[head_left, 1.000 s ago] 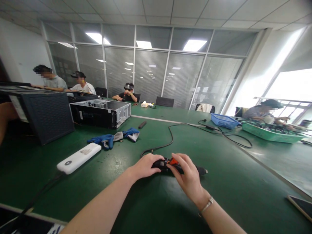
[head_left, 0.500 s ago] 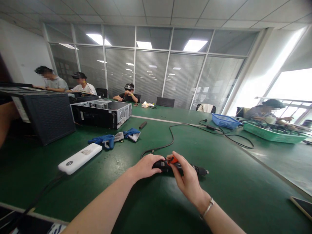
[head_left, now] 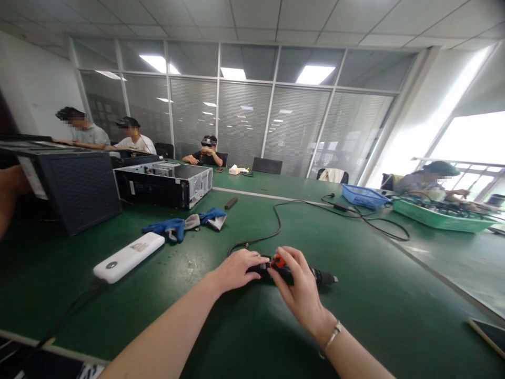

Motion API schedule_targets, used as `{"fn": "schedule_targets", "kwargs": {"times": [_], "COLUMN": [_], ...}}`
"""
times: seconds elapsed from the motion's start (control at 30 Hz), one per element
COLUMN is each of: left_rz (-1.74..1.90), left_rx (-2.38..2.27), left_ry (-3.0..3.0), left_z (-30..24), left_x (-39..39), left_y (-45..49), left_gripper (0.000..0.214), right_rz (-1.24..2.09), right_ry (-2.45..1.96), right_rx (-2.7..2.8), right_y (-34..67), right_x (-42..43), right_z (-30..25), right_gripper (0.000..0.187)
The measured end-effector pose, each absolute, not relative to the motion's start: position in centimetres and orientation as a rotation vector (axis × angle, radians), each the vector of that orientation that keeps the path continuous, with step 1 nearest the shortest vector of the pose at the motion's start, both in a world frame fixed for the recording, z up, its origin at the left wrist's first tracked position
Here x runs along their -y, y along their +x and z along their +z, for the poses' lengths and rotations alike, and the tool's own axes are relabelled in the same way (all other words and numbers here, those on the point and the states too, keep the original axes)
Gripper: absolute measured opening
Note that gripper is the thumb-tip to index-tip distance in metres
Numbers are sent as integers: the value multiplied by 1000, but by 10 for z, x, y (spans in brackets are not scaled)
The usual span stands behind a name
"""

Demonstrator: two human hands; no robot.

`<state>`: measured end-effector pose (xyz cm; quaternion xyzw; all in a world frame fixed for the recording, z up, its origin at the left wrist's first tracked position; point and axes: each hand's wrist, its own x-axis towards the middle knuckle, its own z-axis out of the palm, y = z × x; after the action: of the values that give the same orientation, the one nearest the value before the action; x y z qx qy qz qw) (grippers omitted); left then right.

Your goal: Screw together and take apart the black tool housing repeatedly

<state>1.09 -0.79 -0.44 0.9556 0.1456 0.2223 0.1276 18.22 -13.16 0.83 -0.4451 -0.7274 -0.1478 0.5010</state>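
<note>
A long black corded power tool (head_left: 325,277) lies on the green table, its narrow metal tip pointing right and its cable leaving at the left end. My left hand (head_left: 236,271) is closed round the tool's left part, thumb on the near side and fingers over the top. In a pinch between thumb and fingers, my right hand (head_left: 302,287) has a screwdriver with an orange and black handle (head_left: 278,260), held over the middle of the tool. The screwdriver's shaft and tip are hidden, so I cannot tell whether it touches a screw.
Blue and grey work gloves (head_left: 173,227) and a white power bank (head_left: 130,257) with a cable lie to the left. Behind them stand an open computer case (head_left: 158,190) and a dark one (head_left: 84,189). Blue (head_left: 365,196) and green baskets (head_left: 442,217) sit right. Several people sit around.
My right hand has tilted slightly, and more of the orange and black handle shows between its fingers. The left fingers have shifted a little along the tool, which stays in place.
</note>
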Motion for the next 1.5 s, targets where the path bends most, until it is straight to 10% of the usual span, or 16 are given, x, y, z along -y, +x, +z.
{"fn": "schedule_targets", "kwargs": {"times": [1.5], "left_rz": [612], "left_rx": [-315], "left_ry": [2742], "left_z": [1], "left_x": [17], "left_y": [15], "left_gripper": [53], "right_rz": [-265], "right_ry": [-1199], "right_rx": [1275], "right_y": [199], "right_x": [130], "right_z": [17], "right_gripper": [60]}}
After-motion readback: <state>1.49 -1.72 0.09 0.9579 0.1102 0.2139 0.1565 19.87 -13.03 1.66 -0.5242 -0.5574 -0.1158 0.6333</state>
